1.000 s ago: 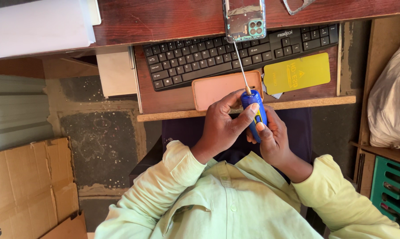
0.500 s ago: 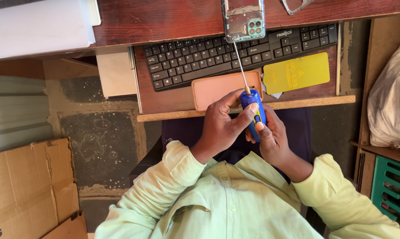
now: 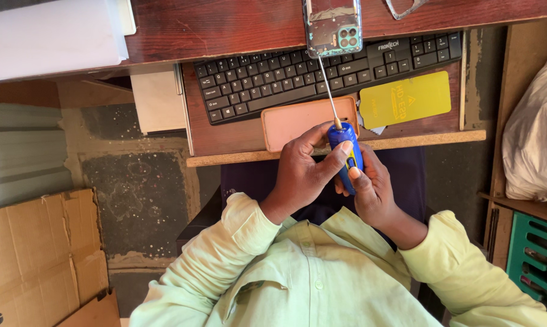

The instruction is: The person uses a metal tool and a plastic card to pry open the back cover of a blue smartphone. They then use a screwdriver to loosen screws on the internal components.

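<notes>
The screwdriver (image 3: 344, 145) lies lengthwise away from the person: its blue handle sits between both hands, just past the front edge of the keyboard tray (image 3: 322, 151), and its thin metal shaft (image 3: 326, 91) runs up and slightly left over the keyboard (image 3: 322, 72) toward the phone (image 3: 333, 25). The phone lies back-up on the edge of the red-brown desk (image 3: 225, 27), camera cluster showing, and the shaft's tip meets or nearly meets its lower edge; contact itself is too small to tell. The right hand (image 3: 373, 191) wraps the lower part of the handle from the right and below, fingers closed around it. The left hand (image 3: 301, 172) comes in from the left, thumb and forefinger pinching the handle's upper end near the shaft. So both hands grip the same tool, the left one nearer the tip. Under the shaft, on the tray, lies a pink case (image 3: 298, 118); a yellow sheet (image 3: 405, 100) lies just to its right.
</notes>
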